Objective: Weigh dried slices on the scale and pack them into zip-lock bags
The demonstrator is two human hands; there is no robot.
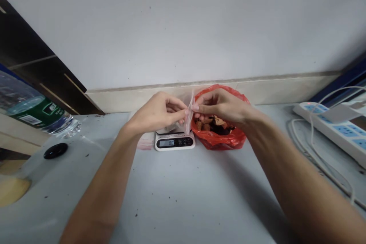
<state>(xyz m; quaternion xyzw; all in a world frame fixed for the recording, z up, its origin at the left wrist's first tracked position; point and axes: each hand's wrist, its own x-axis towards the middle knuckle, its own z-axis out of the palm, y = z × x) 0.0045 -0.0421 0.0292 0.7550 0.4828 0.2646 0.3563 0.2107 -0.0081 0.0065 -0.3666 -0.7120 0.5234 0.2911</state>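
Left hand: the left hand (160,112) is nearly closed, thumb and forefinger pinching one side of a clear plastic bag (188,124), the other fingers loosely curled.
Right hand: the right hand (223,105) pinches the opposite side between thumb and fingertips, in front of the red bag's opening.
Clear plastic bag: upright between the two hands, over the right edge of the scale; whether it touches the scale, I cannot tell.
Digital scale: the white digital scale (175,143) sits on the bench (171,198), its display apparently reading 0.0.
Red plastic bag: open just right of the scale, the red plastic bag (221,143) holds brown dried pieces (215,125).
Step in hand: probably working the clear bag's mouth apart; it looks narrow, edge-on.
Next move: seems to call for a light, separate pinch on each layer and a gentle outward pull, without knocking the scale.
Bench sides: a labelled water bottle (40,103) at left, a power strip (337,126) at right.
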